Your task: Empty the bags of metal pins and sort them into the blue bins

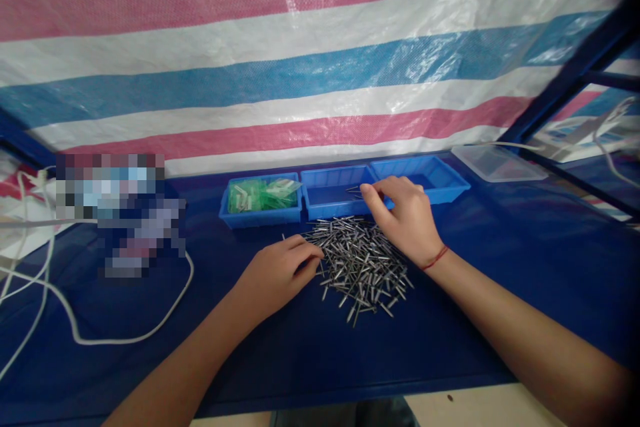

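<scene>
A heap of small metal pins (357,267) lies on the blue table (500,280) in front of me. My left hand (280,273) rests at the heap's left edge, fingers curled and pinched on pins I can barely make out. My right hand (403,217) is above the heap's far side, its thumb and fingers pinched on a few pins held over the rim of the middle blue tray (333,203). A red string circles my right wrist.
Three blue trays stand in a row at the back: the left tray (260,203) holds green-bagged parts, the right tray (430,177) looks bare. A clear lid (497,163) lies at the back right. White cables (75,330) loop on the left. A striped tarp hangs behind.
</scene>
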A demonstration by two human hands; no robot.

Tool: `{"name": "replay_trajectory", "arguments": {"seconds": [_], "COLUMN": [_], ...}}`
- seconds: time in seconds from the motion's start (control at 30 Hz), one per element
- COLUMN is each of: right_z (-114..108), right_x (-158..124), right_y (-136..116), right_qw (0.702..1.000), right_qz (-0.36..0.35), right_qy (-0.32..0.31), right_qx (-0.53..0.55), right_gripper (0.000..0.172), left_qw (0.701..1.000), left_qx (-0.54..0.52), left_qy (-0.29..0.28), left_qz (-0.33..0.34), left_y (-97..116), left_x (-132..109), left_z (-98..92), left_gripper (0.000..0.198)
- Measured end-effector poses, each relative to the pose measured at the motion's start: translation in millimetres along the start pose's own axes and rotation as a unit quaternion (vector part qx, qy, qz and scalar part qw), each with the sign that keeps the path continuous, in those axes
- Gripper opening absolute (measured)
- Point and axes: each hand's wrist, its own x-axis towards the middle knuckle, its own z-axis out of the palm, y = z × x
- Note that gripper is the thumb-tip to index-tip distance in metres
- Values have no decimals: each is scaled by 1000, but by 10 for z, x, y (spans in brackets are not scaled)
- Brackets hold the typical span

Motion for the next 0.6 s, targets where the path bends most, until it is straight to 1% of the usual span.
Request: {"name": "replay_trajectory", "arguments": {"seconds": [0.1,0.17,0.27,0.5,0.6], "right_z": [-39,-55,-62,-40,-43], "right_x": [-35,-64,-106,-168,-182], "right_y": [-95,-156,-223,-313,-354], "right_qw": [999,997,994,984,977], "right_qz": [-20,-31,-43,-78,-97], "right_qy": [-21,-35,-55,-104,-121], "right_qx": [38,61,84,123,146], "right_gripper": [33,31,28,27,26], "left_qw": [999,997,995,990,991], "left_qx": [35,55,78,131,130], "left_qy": [-27,-45,-53,-37,-5], "left_qz": [20,30,29,31,29], "left_y": [-55,-71,-64,-44,-37], "left_x": [-7,-7,-4,12,29], "left_z": [8,-2,-23,2,5], "left_gripper": [26,25,22,16,18]}}
